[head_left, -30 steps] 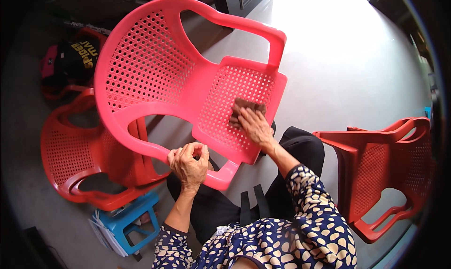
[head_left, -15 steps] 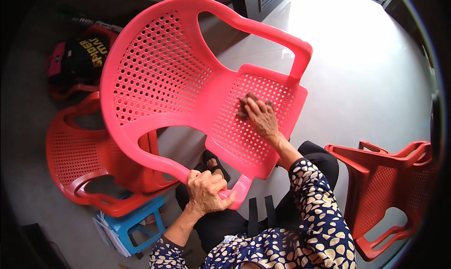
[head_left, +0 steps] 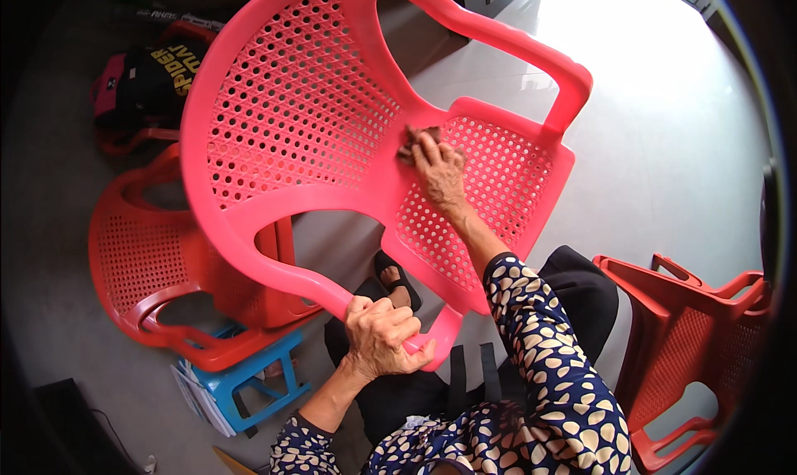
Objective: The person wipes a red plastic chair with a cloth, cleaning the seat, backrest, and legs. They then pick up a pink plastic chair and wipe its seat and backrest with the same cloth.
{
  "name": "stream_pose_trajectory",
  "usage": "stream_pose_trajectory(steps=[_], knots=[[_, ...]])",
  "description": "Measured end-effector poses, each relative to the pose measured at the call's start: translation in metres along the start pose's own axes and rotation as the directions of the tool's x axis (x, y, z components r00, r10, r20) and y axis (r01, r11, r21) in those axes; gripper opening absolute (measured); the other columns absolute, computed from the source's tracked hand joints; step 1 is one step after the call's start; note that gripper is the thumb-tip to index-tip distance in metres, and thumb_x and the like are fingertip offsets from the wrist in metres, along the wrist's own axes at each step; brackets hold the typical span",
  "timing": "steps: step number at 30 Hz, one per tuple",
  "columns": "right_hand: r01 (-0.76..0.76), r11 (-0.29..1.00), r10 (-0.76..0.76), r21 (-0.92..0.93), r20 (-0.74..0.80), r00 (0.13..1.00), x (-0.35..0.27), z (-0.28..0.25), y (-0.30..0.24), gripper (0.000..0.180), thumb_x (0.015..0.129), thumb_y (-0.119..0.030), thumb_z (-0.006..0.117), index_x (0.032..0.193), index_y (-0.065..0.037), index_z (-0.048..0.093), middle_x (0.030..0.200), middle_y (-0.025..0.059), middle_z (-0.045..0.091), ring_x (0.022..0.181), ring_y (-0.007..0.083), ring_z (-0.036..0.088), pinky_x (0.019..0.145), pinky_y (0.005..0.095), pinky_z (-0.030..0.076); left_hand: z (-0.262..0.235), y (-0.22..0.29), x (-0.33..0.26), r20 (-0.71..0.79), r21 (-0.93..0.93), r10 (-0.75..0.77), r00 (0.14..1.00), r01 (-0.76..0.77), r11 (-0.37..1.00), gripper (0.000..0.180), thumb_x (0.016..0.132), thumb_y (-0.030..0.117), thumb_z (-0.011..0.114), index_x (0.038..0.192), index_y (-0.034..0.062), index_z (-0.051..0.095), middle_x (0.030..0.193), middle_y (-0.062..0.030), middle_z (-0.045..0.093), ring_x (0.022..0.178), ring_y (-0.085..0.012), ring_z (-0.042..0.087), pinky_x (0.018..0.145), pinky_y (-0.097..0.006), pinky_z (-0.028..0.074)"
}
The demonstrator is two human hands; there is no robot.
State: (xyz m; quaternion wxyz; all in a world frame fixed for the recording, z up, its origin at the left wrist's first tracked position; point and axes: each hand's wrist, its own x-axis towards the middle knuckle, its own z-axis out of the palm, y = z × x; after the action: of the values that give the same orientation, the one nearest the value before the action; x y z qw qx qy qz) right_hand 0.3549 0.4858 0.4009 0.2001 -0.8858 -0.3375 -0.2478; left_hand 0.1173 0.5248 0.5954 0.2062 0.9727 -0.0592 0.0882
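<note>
Right hand [head_left: 438, 170] has moved the brown cloth [head_left: 413, 143] up from the seat's middle to its rear edge by the backrest, pressing it flat. Left hand [head_left: 380, 336] stays clamped on the pink chair [head_left: 290, 110] at its near armrest, the chair now tilted closer; wiping appears to be progressing across the seat

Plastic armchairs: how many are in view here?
3, perhaps more hidden. A pink armchair is held by the left hand and wiped by the right hand; a red armchair lies left; another red one stands right.

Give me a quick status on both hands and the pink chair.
Left hand shut on pink chair armrest. Right hand presses brown cloth at seat's back edge. Nothing in the way; red chair behind.
</note>
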Motion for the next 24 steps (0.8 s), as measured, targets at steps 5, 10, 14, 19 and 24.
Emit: stream_pose_trajectory(steps=[5, 10, 14, 19, 24], knots=[[0.178, 0.949, -0.222, 0.260, 0.151, 0.963, -0.047, -0.028, -0.050, 0.040, 0.082, -0.018, 0.051, 0.121, -0.011, 0.059, 0.131, 0.0008, 0.046, 0.103, 0.0224, 0.047, 0.083, 0.0368, 0.041, -0.002, 0.002, 0.000, -0.032, 0.025, -0.030, 0.999, 0.031, 0.999, 0.030, 0.057, 0.035, 0.070, 0.049, 0.0164, 0.048, 0.053, 0.0026, 0.045, 0.051, -0.0171, 0.045, 0.060, -0.035, 0.029], [0.178, 0.903, -0.303, 0.391, 0.287, 0.909, -0.088, -0.067, -0.046, 0.042, 0.084, -0.023, 0.053, 0.124, -0.014, 0.056, 0.127, 0.0003, 0.048, 0.104, 0.0220, 0.048, 0.083, 0.0370, 0.042, 0.001, 0.006, 0.004, -0.082, 0.021, -0.035, 0.996, 0.036, 0.999, 0.027, 0.056, 0.029, 0.070, 0.047, 0.0159, 0.048, 0.051, 0.0031, 0.047, 0.050, -0.0181, 0.046, 0.060, -0.035, 0.030], [0.278, 0.882, -0.407, 0.381, 0.318, 0.856, -0.085, -0.075, -0.030, 0.038, 0.087, -0.023, 0.051, 0.124, -0.016, 0.056, 0.125, 0.0001, 0.049, 0.103, 0.0209, 0.048, 0.081, 0.0357, 0.042, 0.000, 0.006, 0.001, -0.088, 0.014, -0.030, 0.996, 0.032, 0.999, 0.026, 0.056, 0.028, 0.070, 0.047, 0.0158, 0.049, 0.050, 0.0032, 0.047, 0.050, -0.0179, 0.046, 0.059, -0.035, 0.029], [0.273, 0.915, -0.356, 0.296, 0.278, 0.892, -0.057, -0.062, -0.023, 0.036, 0.086, -0.023, 0.051, 0.121, -0.013, 0.058, 0.119, -0.0005, 0.050, 0.100, 0.0202, 0.048, 0.077, 0.0349, 0.042, 0.002, 0.006, 0.001, -0.081, 0.000, -0.037, 0.996, 0.037, 0.999, 0.025, 0.055, 0.028, 0.069, 0.046, 0.0157, 0.049, 0.049, 0.0029, 0.045, 0.048, -0.0184, 0.045, 0.059, -0.034, 0.029], [0.265, 0.959, -0.274, 0.100, 0.097, 0.957, -0.015, -0.023, -0.006, 0.039, 0.086, -0.020, 0.051, 0.123, -0.011, 0.056, 0.121, 0.0010, 0.048, 0.097, 0.0205, 0.047, 0.075, 0.0339, 0.042, 0.000, 0.006, 0.000, -0.060, 0.002, -0.049, 0.997, 0.049, 0.999, 0.028, 0.056, 0.031, 0.069, 0.046, 0.0164, 0.048, 0.048, 0.0029, 0.044, 0.047, -0.0182, 0.044, 0.058, -0.034, 0.028]])
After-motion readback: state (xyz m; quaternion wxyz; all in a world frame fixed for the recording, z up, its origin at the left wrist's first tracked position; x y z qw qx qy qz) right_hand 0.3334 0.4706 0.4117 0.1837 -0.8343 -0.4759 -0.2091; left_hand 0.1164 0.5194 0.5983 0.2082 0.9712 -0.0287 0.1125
